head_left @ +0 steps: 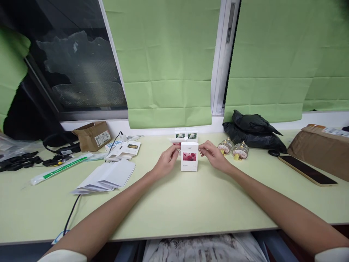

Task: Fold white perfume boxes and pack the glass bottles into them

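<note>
A small white box point(189, 165) with a picture of red roses on its front stands upright in the middle of the table. My left hand point(166, 160) has its fingers closed at the box's upper left edge. On the opposite side, the fingers and thumb of my right hand point(214, 155) pinch at the upper right edge. Some fingertips are hidden behind the box. Farther back, a white box with a white-flower picture point(192, 135) stands beside a similar one point(180, 135). Part of another red-pictured box shows just behind my left fingers.
Folded white cards point(109, 176) and printed flat cartons point(128, 149) lie to the left, near an open brown box point(94, 136). Two ornate glass jars point(241, 150), a black plastic bag point(251, 131), a phone point(308, 170) and a brown parcel point(321, 151) are to the right.
</note>
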A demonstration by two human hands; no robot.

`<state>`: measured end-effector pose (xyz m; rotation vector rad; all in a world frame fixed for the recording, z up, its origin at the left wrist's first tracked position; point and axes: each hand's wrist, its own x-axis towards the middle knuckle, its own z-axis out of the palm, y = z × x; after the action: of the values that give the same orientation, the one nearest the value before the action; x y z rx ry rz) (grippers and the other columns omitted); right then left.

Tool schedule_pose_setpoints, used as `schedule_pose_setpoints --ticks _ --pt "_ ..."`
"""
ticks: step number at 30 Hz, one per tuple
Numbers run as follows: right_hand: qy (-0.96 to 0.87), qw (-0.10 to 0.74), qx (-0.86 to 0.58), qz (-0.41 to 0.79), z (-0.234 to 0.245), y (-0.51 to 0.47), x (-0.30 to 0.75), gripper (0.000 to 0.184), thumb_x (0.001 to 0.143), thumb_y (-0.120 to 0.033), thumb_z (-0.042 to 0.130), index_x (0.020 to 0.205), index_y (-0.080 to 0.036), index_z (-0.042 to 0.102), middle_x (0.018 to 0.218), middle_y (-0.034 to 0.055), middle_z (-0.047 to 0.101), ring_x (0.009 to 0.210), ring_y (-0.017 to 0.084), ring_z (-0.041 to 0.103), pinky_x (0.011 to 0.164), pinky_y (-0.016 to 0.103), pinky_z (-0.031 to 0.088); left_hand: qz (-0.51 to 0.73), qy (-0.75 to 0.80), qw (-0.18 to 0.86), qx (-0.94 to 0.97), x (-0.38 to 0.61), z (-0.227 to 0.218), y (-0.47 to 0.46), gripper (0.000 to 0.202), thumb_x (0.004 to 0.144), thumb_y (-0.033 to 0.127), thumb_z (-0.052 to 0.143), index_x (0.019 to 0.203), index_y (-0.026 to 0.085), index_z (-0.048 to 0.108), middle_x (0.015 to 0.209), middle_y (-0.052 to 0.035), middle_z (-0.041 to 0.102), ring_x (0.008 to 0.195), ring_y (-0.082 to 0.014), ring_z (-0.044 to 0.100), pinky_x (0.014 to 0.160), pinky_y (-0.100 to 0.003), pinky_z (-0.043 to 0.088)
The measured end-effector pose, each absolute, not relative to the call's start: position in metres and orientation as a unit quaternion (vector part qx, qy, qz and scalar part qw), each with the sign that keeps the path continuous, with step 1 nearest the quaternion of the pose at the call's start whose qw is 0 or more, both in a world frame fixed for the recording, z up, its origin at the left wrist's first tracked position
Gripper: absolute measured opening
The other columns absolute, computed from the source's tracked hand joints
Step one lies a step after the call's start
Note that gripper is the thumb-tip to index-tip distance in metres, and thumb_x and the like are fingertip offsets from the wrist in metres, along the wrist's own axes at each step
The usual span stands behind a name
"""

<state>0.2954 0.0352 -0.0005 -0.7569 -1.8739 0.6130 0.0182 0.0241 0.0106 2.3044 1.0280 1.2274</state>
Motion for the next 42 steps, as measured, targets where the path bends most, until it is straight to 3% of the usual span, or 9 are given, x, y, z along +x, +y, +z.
schedule_pose_setpoints --ticks 3,8,14,20,24,28,36,42 --pt "-0.771 0.467 -0.286 0.326 0.003 0.035 0.298 0.03 0.101 -0.053 0.059 0.1 -0.026 0.073 0.104 0.0056 0.058 0.091 0.021 0.062 0.082 0.038 0.062 0.426 0.353 0.222 0.803 0.018 0.013 0.023 0.035 0.11 0.04 0.039 0.126 0.024 0.065 0.094 -0.003 0.066 0.083 -0.0186 0.059 0.079 -0.031 0.048" --pt "-0.756 0.429 -0.269 0.415 0.007 0.03 0.297 0.035 0.097 -0.058 0.066 0.103 -0.025 0.073 0.109 0.005 0.059 0.102 0.022 0.063 0.089 0.037 0.062 0.417 0.32 0.315 0.79 0.018 0.013 0.028 0.037 0.106 0.05 0.05 0.115 0.021 0.07 0.089 -0.0028 0.063 0.075 -0.0158 0.053 0.069 -0.028 0.046" --pt "-0.714 0.442 -0.274 0.469 0.0 0.033 0.293 0.041 0.091 -0.064 0.072 0.096 -0.024 0.069 0.108 0.0039 0.064 0.104 0.022 0.065 0.093 0.037 0.059 0.413 0.295 0.423 0.75 0.02 0.014 0.03 0.041 0.099 0.06 0.06 0.108 0.021 0.068 0.097 -0.0049 0.064 0.076 -0.0152 0.055 0.07 -0.029 0.051" --pt "-0.684 0.454 -0.277 0.5 -0.008 0.038 0.291 0.041 0.088 -0.064 0.075 0.094 -0.025 0.064 0.102 0.0015 0.069 0.097 0.019 0.066 0.091 0.035 0.057 0.416 0.299 0.484 0.709 0.021 0.01 0.031 0.034 0.097 0.056 0.065 0.104 0.023 0.065 0.097 -0.0032 0.063 0.075 -0.0138 0.055 0.073 -0.03 0.052" --pt "-0.669 0.452 -0.262 0.528 -0.008 0.038 0.289 0.041 0.087 -0.062 0.078 0.092 -0.024 0.061 0.097 0.0009 0.068 0.094 0.019 0.065 0.09 0.034 0.056 0.426 0.297 0.5 0.693 0.022 0.01 0.032 0.03 0.098 0.052 0.064 0.1 0.022 0.065 0.085 -0.0004 0.056 0.075 -0.0143 0.054 0.071 -0.028 0.05" --pt "-0.682 0.451 -0.27 0.509 -0.006 0.036 0.29 0.043 0.087 -0.064 0.077 0.09 -0.024 0.062 0.096 0.0012 0.068 0.092 0.019 0.064 0.091 0.035 0.055 0.437 0.317 0.465 0.702 0.024 0.011 0.03 0.042 0.101 0.06 0.056 0.093 0.02 0.065 0.076 0.0003 0.053 0.07 -0.0149 0.053 0.069 -0.03 0.049" --pt "-0.716 0.46 -0.285 0.441 0.003 0.029 0.289 0.043 0.096 -0.065 0.063 0.093 -0.023 0.071 0.098 0.0036 0.062 0.089 0.019 0.06 0.082 0.032 0.055 0.466 0.351 0.387 0.714 0.026 0.014 0.026 0.046 0.101 0.058 0.053 0.076 0.019 0.058 0.066 0.0006 0.053 0.063 -0.0149 0.05 0.065 -0.03 0.044" --pt "-0.767 0.465 -0.292 0.331 0.001 0.028 0.29 0.044 0.094 -0.066 0.066 0.108 -0.026 0.078 0.104 0.0056 0.055 0.097 0.022 0.057 0.086 0.035 0.053 0.422 0.324 0.399 0.747 0.022 0.022 0.02 0.032 0.098 0.05 0.062 0.095 0.019 0.067 0.084 -0.0011 0.063 0.071 -0.0139 0.054 0.07 -0.028 0.046"
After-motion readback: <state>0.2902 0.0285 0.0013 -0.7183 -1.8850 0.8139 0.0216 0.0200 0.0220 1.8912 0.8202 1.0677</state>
